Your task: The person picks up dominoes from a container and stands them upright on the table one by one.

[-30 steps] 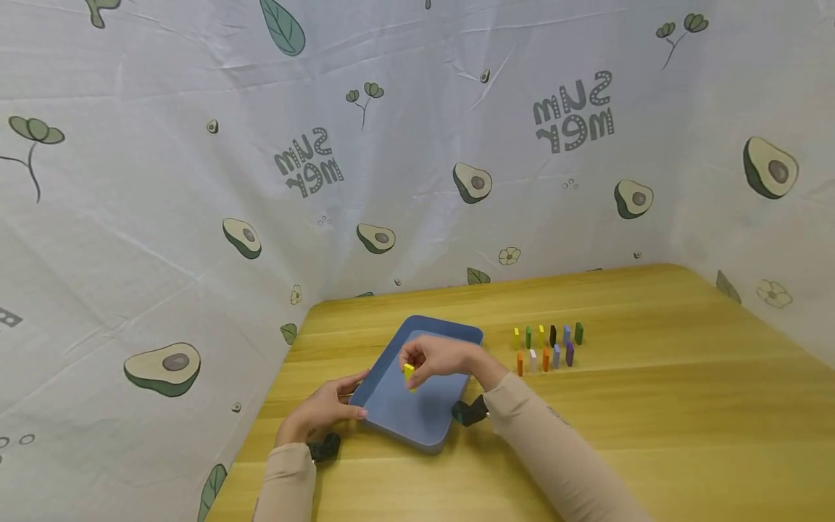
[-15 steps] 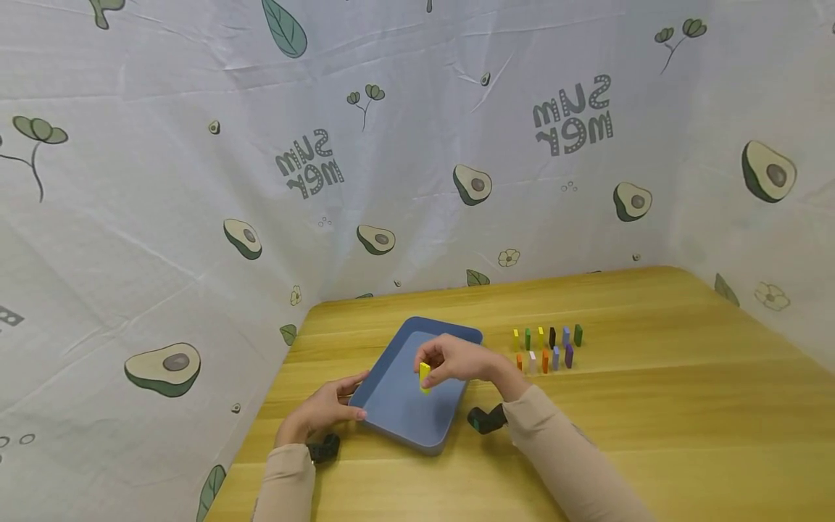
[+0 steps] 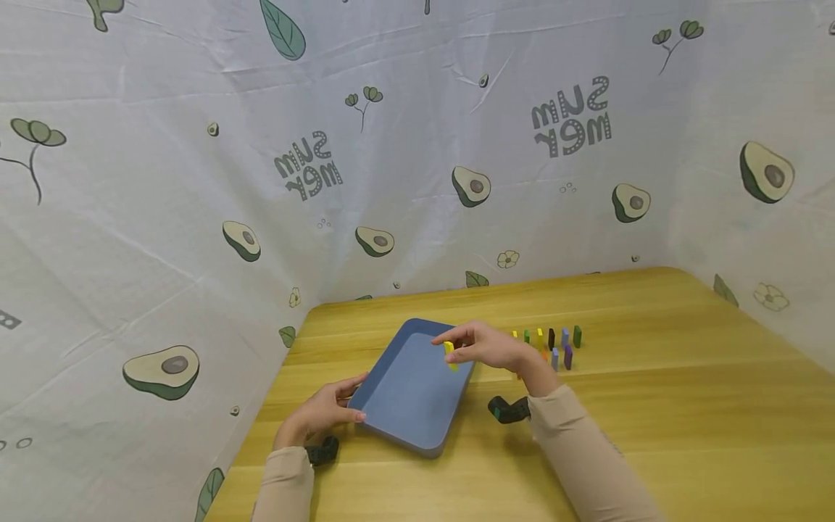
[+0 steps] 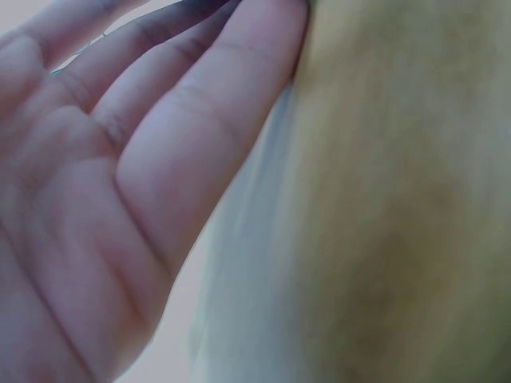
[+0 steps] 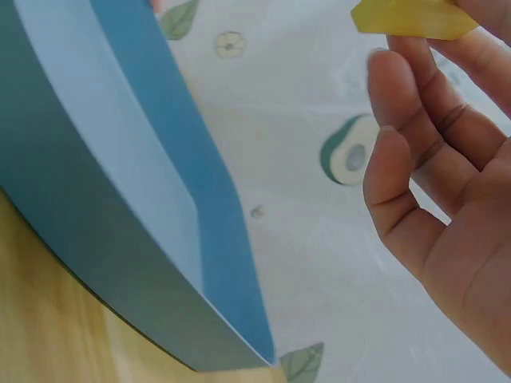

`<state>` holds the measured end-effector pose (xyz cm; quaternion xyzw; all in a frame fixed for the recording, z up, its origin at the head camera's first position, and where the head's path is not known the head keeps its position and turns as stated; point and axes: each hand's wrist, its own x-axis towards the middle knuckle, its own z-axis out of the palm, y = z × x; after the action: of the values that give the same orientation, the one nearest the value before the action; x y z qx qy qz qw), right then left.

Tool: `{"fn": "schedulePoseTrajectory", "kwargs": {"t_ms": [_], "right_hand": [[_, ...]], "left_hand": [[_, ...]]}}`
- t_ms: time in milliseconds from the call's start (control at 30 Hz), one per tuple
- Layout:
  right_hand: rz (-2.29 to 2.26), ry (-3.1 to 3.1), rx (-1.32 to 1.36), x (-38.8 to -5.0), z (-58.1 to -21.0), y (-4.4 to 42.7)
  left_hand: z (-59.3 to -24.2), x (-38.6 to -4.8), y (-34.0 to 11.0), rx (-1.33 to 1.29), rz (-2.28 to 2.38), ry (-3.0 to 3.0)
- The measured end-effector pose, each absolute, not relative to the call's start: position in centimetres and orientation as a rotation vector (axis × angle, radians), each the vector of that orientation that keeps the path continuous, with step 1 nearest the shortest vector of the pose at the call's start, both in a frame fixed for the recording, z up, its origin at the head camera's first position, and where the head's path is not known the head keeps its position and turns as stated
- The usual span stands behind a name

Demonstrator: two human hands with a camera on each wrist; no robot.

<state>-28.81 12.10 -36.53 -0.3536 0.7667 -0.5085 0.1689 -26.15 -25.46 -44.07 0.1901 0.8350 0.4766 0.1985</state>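
A small yellow domino (image 3: 450, 355) is pinched between the thumb and fingers of my right hand (image 3: 485, 346). That hand hovers above the right side of the blue tray (image 3: 398, 435). The right wrist view shows the yellow domino (image 5: 411, 20) at its top edge, with the lower fingers loosely bent beneath it. My left hand (image 3: 322, 409) holds the tray's near left corner, thumb at the front and fingers along the side. In the left wrist view the fingertips run out of frame. No dominoes show on the visible tray floor.
Several coloured dominoes stand upright in two rows right of the tray, among them a black domino (image 3: 551, 338) and a purple domino (image 3: 568, 357). My right wrist hides part of them. A printed curtain (image 3: 417, 145) hangs behind the wooden table (image 3: 652, 406).
My right hand has moved right and slightly up with the yellow domino, from over the tray's middle to its right side, now covering some standing dominoes. The left hand and tray stay put.
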Motion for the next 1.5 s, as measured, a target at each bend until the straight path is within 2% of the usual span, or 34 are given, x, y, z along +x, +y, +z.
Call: {"fn": "schedulePoseTrajectory", "kwargs": {"t_ms": [433,1067,1500], "right_hand": [[-1.624,2.19,-0.915,-29.3,-35.3,16.5],[-1.754,2.409,-0.685,-28.9,-35.7,23.5],[-1.868,2.565,-0.434,-27.2,-38.4,30.9]], "left_hand": [[-43.8,-26.2,-25.5,0.555,1.332,2.359],[-43.9,-26.3,-25.4,0.536,1.347,2.342],[-44.0,-26.1,-25.4,0.522,1.349,2.327]]}}
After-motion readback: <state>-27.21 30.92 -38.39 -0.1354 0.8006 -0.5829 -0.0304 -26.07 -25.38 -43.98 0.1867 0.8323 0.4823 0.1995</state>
